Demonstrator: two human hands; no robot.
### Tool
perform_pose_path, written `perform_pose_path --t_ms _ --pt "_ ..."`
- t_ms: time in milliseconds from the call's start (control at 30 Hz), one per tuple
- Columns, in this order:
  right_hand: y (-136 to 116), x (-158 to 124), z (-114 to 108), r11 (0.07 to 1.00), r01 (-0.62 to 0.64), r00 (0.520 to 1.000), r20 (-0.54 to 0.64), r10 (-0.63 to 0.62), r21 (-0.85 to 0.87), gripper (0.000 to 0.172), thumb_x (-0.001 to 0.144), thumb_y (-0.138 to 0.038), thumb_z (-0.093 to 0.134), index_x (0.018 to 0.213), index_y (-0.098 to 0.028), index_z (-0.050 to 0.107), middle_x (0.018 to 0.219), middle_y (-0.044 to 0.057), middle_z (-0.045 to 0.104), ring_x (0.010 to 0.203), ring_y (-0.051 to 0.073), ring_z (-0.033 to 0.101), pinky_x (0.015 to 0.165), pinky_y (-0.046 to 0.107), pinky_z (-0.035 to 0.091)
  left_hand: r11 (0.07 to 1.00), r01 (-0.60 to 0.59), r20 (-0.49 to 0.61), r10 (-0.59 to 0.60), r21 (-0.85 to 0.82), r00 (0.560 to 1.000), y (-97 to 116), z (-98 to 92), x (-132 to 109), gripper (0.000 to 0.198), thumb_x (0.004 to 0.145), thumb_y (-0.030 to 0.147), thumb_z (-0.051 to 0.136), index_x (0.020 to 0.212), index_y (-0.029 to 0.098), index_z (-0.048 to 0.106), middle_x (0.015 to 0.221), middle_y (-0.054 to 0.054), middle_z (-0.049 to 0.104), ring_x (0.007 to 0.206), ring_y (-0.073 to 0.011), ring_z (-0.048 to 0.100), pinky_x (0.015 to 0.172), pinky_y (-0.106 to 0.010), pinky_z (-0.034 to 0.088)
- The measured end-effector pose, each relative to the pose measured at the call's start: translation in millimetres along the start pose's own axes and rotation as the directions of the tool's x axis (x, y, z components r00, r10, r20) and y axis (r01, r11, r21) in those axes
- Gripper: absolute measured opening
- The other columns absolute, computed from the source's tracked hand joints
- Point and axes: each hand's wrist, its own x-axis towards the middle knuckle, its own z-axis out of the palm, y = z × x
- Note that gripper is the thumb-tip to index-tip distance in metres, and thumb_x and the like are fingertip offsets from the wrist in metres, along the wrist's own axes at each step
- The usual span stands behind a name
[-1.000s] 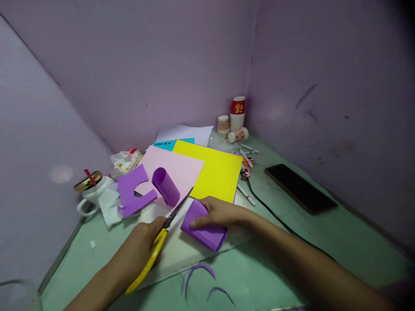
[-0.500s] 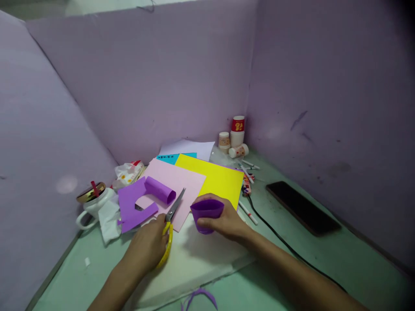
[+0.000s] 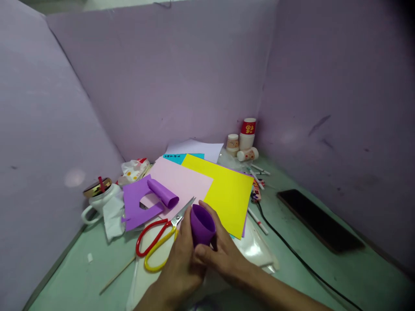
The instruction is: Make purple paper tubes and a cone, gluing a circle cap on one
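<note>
Purple tube (image 3: 201, 231) in left hand (image 3: 185, 257), right hand (image 3: 226, 255): 1 | scissors (image 3: 175, 220): 1

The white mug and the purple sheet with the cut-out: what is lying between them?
In the head view, a crumpled white tissue lies between the mug and the purple sheet.

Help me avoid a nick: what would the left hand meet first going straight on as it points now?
Probably the scissors: the blades show just ahead of the left hand in the picture. Depth is unclear, so it might pass above them.
</note>
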Motion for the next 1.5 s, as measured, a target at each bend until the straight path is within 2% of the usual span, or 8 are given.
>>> perform_pose_path --t_ms 167,367,533,833,1000,1167,1300,1500 --pt "-17 9 -22 0.997 -0.011 0.973 0.231 0.029 -0.079 0.089 0.057 -0.034 0.083 0.135 -0.023 0.042 0.140 0.011 0.045 0.128 0.028 0.043 0.109 0.045 0.030 1.000 0.022 0.079 -0.021 -0.014 0.997 -21 -6.1 -2 0.092 0.080 0.046 0.053 0.145 0.014 -0.003 0.150 -0.023 0.021 0.137 -0.0332 0.028 0.108 -0.051 0.031" --pt "-19 15 -22 0.993 -0.026 0.995 0.089 0.037 -0.114 0.056 0.056 -0.024 0.083 0.108 -0.024 0.064 0.108 0.006 0.067 0.102 0.025 0.062 0.095 0.042 0.044 0.996 0.051 0.019 -0.050 -0.070 0.999 -30 -0.1 -7 0.077 0.083 0.037 0.054 0.143 0.017 0.011 0.139 -0.018 0.043 0.125 -0.0288 0.047 0.103 -0.046 0.040" --pt "-15 16 -18 0.994 -0.034 0.996 0.073 0.041 -0.107 0.076 0.042 -0.021 0.088 0.113 -0.022 0.061 0.115 0.007 0.065 0.107 0.026 0.059 0.096 0.041 0.043 0.996 0.006 -0.009 -0.007 -0.086 1.000 -28 -0.3 -3 0.080 0.077 0.034 0.059 0.142 0.015 0.017 0.143 -0.020 0.036 0.131 -0.0318 0.039 0.106 -0.050 0.036" --pt "-9 19 -24 0.991 -0.008 0.997 -0.080 -0.003 -0.135 0.059 0.052 -0.033 0.084 0.106 -0.021 0.061 0.107 0.008 0.066 0.099 0.025 0.061 0.090 0.040 0.046 1.000 0.030 -0.105 -0.030 -0.009 0.994 -24 -2.6 0 0.063 0.077 0.029 0.062 0.133 0.023 0.035 0.135 -0.011 0.048 0.122 -0.0257 0.049 0.102 -0.043 0.041" --pt "-11 18 -29 0.996 0.039 0.999 0.027 -0.037 -0.086 0.077 0.055 -0.040 0.083 0.122 -0.024 0.049 0.127 0.011 0.054 0.113 0.027 0.054 0.094 0.040 0.043 0.987 0.018 -0.248 0.023 0.161 0.969 -24 -2.0 -3 0.054 0.077 0.023 0.059 0.127 0.021 0.040 0.125 -0.011 0.051 0.115 -0.0257 0.051 0.097 -0.042 0.044" --pt "-32 18 -36 0.945 -0.014 0.978 -0.201 -0.054 -0.326 0.036 0.066 -0.047 0.071 0.091 -0.022 0.066 0.097 0.008 0.065 0.090 0.025 0.057 0.076 0.038 0.043 0.879 0.012 -0.409 0.210 0.477 0.888 -23 -1.0 -7 0.054 0.077 0.010 0.051 0.128 0.021 0.037 0.121 -0.012 0.042 0.114 -0.0268 0.048 0.093 -0.041 0.046" --pt "-40 16 -31 0.879 -0.185 0.972 -0.213 0.098 -0.440 0.039 0.053 -0.047 0.079 0.084 -0.023 0.072 0.088 0.006 0.065 0.079 0.023 0.054 0.069 0.036 0.041 0.783 0.013 -0.384 0.291 0.622 0.876 -22 -0.7 -8 0.060 0.072 0.002 0.048 0.128 0.022 0.036 0.119 -0.013 0.039 0.108 -0.0263 0.051 0.084 -0.037 0.051" --pt "-30 17 -26 0.921 -0.181 0.980 -0.145 0.139 -0.345 0.022 0.065 -0.042 0.071 0.064 -0.020 0.071 0.066 0.002 0.059 0.071 0.020 0.052 0.066 0.032 0.039 0.979 -0.068 -0.332 0.130 0.191 0.934 -24 -8.5 -6 0.073 0.077 0.025 0.063 0.138 0.025 0.023 0.140 -0.014 0.034 0.129 -0.0291 0.038 0.103 -0.046 0.040"
